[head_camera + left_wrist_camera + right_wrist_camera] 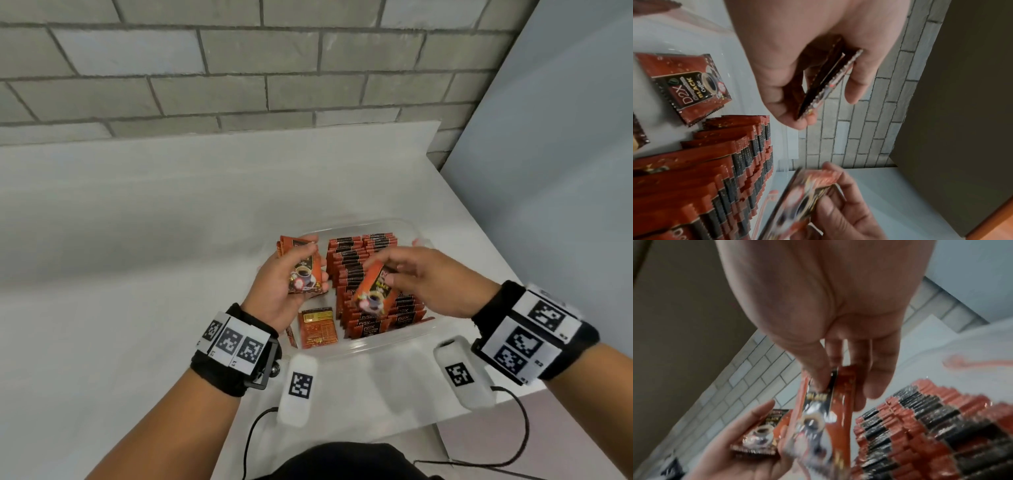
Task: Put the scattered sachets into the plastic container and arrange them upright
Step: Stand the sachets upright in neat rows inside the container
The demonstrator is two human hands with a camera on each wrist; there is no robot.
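Left hand (287, 284) raised, palm up, fingers and thumb curled round small stack of sachets (303, 270); right hand (431, 277) palm down beside it, thumb and fingertips pinching single sachet (375, 291) by top edge; both forearms reach forward, marker bands on wrists

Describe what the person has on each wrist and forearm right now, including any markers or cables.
Both hands are bare, no sleeves. The left wrist carries a black band with white square-coded marker tiles and a black metal bracket. The right wrist has a black band with larger coded tiles. A white pod with one black code hangs under each wrist, left pod, right pod, each trailing a black cable.
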